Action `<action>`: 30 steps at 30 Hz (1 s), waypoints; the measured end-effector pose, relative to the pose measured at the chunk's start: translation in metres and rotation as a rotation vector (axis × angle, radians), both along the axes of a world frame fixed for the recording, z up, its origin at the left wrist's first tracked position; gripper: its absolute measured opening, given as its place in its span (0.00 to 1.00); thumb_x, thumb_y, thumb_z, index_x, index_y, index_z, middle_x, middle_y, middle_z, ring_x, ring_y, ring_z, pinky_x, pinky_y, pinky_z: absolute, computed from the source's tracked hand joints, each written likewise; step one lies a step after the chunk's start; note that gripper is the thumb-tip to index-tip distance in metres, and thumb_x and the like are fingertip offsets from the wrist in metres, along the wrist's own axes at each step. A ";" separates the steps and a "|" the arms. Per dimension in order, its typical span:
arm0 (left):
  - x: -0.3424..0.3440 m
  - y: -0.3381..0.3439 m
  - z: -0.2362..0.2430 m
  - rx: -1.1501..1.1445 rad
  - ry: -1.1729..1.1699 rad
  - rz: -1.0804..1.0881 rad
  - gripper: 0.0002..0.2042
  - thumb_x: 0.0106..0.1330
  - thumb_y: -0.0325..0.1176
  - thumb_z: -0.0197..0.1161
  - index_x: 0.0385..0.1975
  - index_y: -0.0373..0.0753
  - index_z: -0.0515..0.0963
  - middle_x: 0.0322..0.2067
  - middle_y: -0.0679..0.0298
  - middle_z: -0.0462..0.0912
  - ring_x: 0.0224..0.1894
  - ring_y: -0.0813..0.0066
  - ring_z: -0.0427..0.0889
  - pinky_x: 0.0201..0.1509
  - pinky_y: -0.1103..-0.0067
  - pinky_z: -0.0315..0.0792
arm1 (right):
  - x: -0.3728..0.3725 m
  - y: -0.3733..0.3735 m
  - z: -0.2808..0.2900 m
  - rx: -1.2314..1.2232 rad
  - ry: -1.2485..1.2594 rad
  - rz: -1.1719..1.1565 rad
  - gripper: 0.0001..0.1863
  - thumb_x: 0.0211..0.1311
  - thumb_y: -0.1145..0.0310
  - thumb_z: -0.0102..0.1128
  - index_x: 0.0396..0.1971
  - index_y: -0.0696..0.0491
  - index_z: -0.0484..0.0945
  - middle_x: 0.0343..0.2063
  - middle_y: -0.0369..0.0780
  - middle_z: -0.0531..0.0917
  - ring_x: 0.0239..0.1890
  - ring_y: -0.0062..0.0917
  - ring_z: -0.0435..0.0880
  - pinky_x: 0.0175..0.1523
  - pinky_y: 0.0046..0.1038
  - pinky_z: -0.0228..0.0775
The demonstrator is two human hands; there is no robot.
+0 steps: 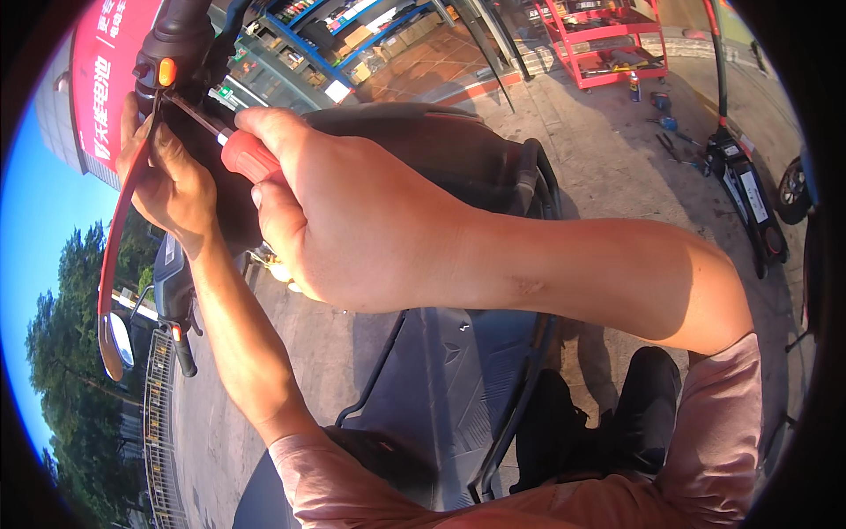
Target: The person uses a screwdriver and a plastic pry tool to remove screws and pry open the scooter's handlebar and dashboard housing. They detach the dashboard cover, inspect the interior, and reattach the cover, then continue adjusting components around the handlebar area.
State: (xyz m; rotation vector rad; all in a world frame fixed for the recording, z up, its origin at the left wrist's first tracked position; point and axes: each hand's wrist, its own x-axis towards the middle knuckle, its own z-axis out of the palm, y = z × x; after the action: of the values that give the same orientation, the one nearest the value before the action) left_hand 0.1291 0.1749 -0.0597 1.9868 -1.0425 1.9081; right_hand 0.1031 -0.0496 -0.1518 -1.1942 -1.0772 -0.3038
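My right hand [352,212] is closed round the red handle of a screwdriver [251,157]. Its shaft points up and left, and the tip meets the handlebar switch housing [145,78] near an orange button [166,71]. Just below the housing, my left hand [176,181] has its thumb and fingers closed against the housing's underside; the exact grip is partly hidden. A long curved red-edged strip [117,229] runs down past that hand toward a mirror [118,342]. Above the button is the black handlebar grip [181,26]. Any screw at the tip is too small to make out.
Below my arms lies the scooter's dark footboard [449,361], with its black seat [397,132] beyond my right wrist. A red tool cart [608,44] stands at the far right, near a floor jack [745,189] and loose tools on the concrete. Blue shelves [330,53] stand behind.
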 end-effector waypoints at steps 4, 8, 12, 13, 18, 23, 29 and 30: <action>0.002 0.000 0.000 0.039 -0.044 0.097 0.09 0.75 0.29 0.56 0.47 0.30 0.70 0.58 0.38 0.75 0.62 0.51 0.76 0.62 0.67 0.71 | 0.002 -0.023 0.009 -0.166 -0.054 -0.043 0.22 0.64 0.68 0.55 0.53 0.66 0.68 0.36 0.55 0.85 0.40 0.46 0.87 0.44 0.39 0.79; 0.004 0.001 0.000 -0.053 0.061 -0.063 0.09 0.75 0.29 0.56 0.46 0.30 0.70 0.59 0.38 0.73 0.60 0.54 0.77 0.61 0.68 0.71 | 0.009 -0.026 0.020 -0.182 -0.145 -0.190 0.20 0.67 0.68 0.52 0.54 0.65 0.70 0.40 0.54 0.85 0.43 0.44 0.86 0.47 0.37 0.78; 0.006 0.001 0.000 0.021 -0.058 0.030 0.08 0.73 0.28 0.58 0.46 0.30 0.72 0.60 0.39 0.72 0.57 0.56 0.78 0.59 0.71 0.72 | 0.015 -0.018 0.027 -0.162 -0.196 -0.256 0.19 0.69 0.69 0.48 0.54 0.64 0.72 0.43 0.52 0.84 0.47 0.41 0.85 0.51 0.34 0.76; 0.006 0.001 0.001 0.043 -0.119 0.087 0.08 0.72 0.27 0.59 0.44 0.30 0.73 0.60 0.39 0.73 0.56 0.55 0.79 0.58 0.72 0.73 | 0.016 -0.018 0.028 -0.169 -0.194 -0.259 0.18 0.69 0.69 0.47 0.54 0.64 0.72 0.43 0.52 0.84 0.48 0.41 0.85 0.51 0.34 0.76; 0.006 -0.001 0.002 0.094 -0.157 0.034 0.07 0.71 0.28 0.61 0.43 0.31 0.76 0.56 0.39 0.76 0.55 0.54 0.81 0.54 0.71 0.75 | 0.012 -0.026 0.035 -0.275 -0.161 -0.245 0.19 0.71 0.70 0.45 0.56 0.64 0.72 0.49 0.52 0.83 0.54 0.39 0.83 0.57 0.32 0.74; 0.006 -0.005 0.004 0.071 -0.165 0.025 0.07 0.71 0.29 0.62 0.41 0.32 0.76 0.49 0.41 0.81 0.57 0.44 0.79 0.58 0.63 0.74 | 0.004 -0.033 0.047 -0.388 -0.188 -0.310 0.23 0.71 0.71 0.46 0.62 0.65 0.68 0.52 0.53 0.82 0.58 0.37 0.81 0.60 0.30 0.73; 0.001 -0.005 0.002 0.090 -0.172 0.133 0.06 0.69 0.27 0.61 0.41 0.32 0.76 0.43 0.48 0.82 0.58 0.41 0.78 0.60 0.57 0.71 | -0.012 -0.042 0.058 -0.496 0.144 -0.025 0.26 0.72 0.71 0.48 0.68 0.59 0.64 0.35 0.42 0.83 0.39 0.27 0.83 0.48 0.28 0.76; 0.002 -0.004 0.003 0.079 -0.168 0.111 0.06 0.69 0.27 0.61 0.41 0.32 0.76 0.44 0.46 0.82 0.58 0.41 0.78 0.60 0.58 0.72 | -0.012 -0.043 0.056 -0.516 0.168 -0.071 0.26 0.72 0.71 0.48 0.68 0.58 0.64 0.32 0.40 0.81 0.35 0.24 0.82 0.45 0.28 0.76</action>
State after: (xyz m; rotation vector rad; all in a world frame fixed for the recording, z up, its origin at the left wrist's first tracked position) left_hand 0.1307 0.1709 -0.0565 1.9929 -1.0848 2.1560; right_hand 0.0908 -0.0928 -0.0953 -1.6876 -0.9956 0.0287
